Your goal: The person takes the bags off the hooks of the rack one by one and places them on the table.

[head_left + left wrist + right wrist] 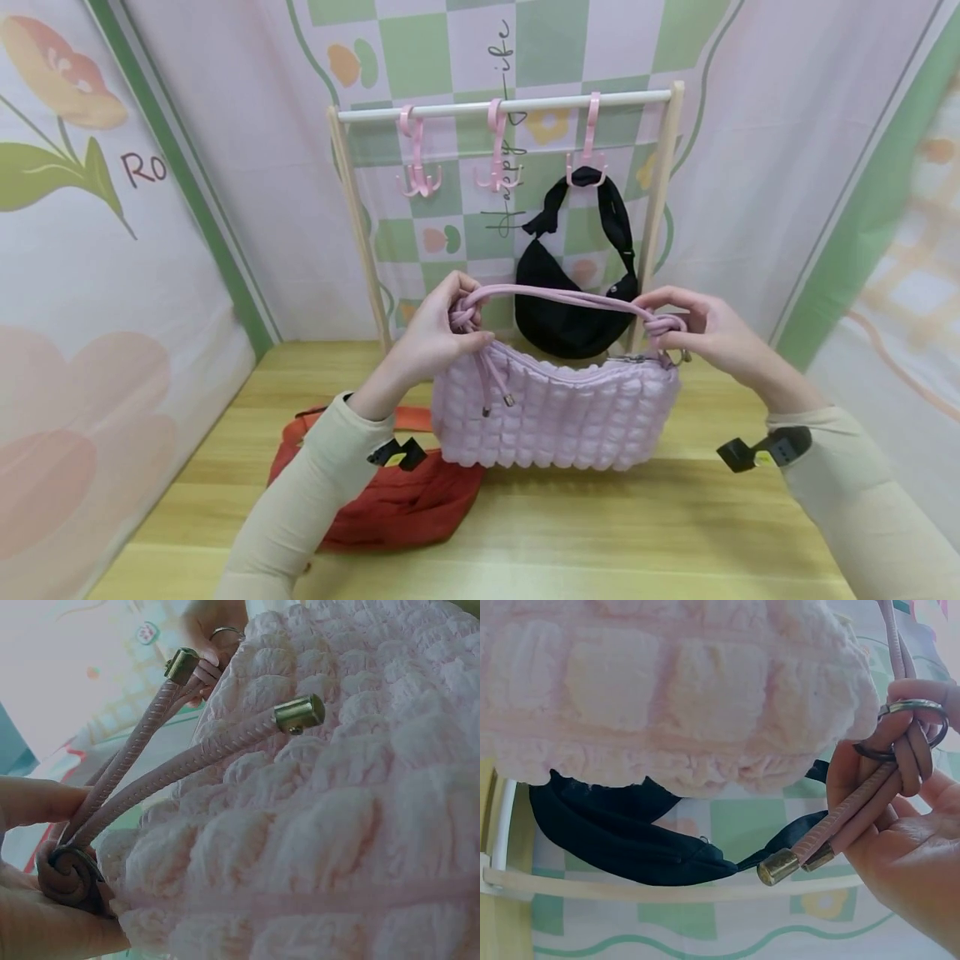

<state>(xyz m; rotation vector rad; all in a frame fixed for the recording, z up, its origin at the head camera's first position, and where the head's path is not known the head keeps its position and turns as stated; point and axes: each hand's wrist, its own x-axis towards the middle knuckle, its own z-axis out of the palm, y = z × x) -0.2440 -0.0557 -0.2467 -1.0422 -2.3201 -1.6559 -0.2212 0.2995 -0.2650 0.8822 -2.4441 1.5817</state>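
Observation:
A pink puffy handbag [558, 408] hangs between both hands above the table, its cord handle [555, 293] arched over the top. My left hand [435, 329] pinches the knotted cord at the bag's left end; two cord tails with gold metal tips [298, 715] dangle beside it. At the other end, my right hand [708, 329] grips the right knot by a metal ring [915, 705]. Behind the pink bag, a black shoulder bag [562, 312] hangs by its strap from the right pink hook [588, 150].
A rack with a white bar [510, 106] and wooden posts stands at the back, with two more pink hooks, the left hook [417, 158] and the middle hook [497, 150]. A red bag [405, 508] lies on the wooden table [600, 533], partly behind the left sleeve [322, 475].

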